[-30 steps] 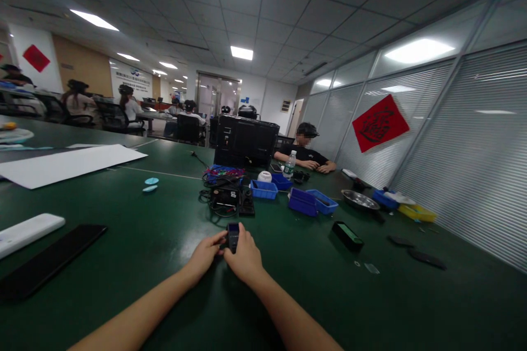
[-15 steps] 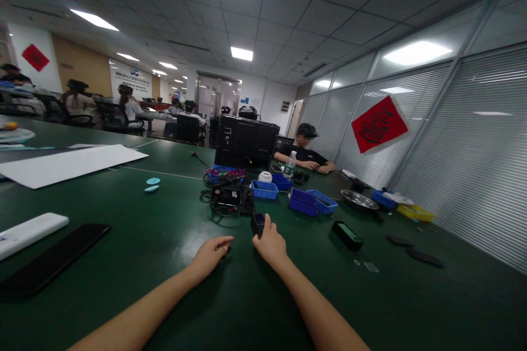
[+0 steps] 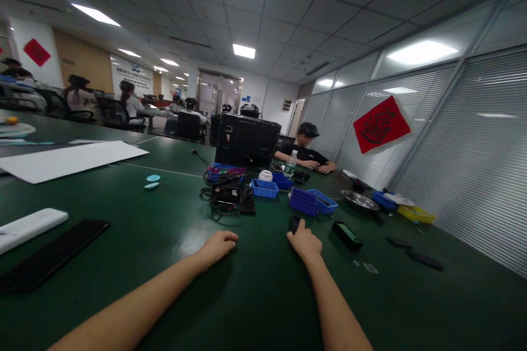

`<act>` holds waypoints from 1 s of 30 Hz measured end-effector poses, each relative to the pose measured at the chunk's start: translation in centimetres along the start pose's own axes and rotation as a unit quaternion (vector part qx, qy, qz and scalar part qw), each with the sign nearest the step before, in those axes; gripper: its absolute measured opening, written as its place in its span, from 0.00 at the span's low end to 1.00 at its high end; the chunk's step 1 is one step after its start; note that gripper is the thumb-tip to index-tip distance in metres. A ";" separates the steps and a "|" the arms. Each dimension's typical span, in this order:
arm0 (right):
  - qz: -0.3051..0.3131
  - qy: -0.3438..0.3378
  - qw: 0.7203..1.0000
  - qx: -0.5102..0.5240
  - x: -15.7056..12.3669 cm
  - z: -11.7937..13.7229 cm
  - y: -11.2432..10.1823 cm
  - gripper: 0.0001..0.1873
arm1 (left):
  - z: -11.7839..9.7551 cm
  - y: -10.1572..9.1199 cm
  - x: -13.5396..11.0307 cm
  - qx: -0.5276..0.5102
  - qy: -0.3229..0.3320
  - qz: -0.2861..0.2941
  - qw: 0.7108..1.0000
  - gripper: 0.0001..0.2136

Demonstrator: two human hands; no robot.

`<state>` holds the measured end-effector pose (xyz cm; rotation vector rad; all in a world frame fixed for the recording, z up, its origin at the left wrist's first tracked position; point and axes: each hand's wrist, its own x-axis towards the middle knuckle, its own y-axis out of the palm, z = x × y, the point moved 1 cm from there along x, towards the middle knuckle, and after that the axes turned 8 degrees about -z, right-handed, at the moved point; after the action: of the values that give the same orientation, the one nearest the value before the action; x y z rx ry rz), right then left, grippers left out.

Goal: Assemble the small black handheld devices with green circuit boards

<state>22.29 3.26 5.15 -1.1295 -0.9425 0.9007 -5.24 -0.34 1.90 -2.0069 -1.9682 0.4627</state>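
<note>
"Which step are we on?"
"Positioning, we judge: our right hand point(image 3: 307, 242) pinches the small black gadget point(image 3: 293, 224) on or just above the bench point(image 3: 263, 290), near the dark blue box point(image 3: 303, 201). Next calls for level placement, then loosened fingers."
"Its long axis?"
"Seemingly away from us; our hand hides its near end."
"Our left hand point(image 3: 218, 247)?"
"Curled; we can't tell if the fingertips meet."
</note>
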 end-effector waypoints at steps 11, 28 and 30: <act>-0.013 0.020 1.000 -0.005 0.8 -1.6 0.8 0.27 | -0.3 4.0 -0.1 0.053 0.156 -0.004 0.986 0.14; 0.018 -0.024 0.865 0.502 -1.5 2.7 0.4 0.22 | -0.1 3.3 0.3 0.007 0.149 0.008 0.989 0.17; 0.155 -0.014 0.781 0.605 -2.2 4.0 2.1 0.20 | -0.1 3.2 0.5 0.009 0.138 -0.044 0.989 0.22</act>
<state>17.56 2.93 3.46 -0.1178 -0.0364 1.4663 -2.30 0.04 0.58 -1.8500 -1.8635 0.1695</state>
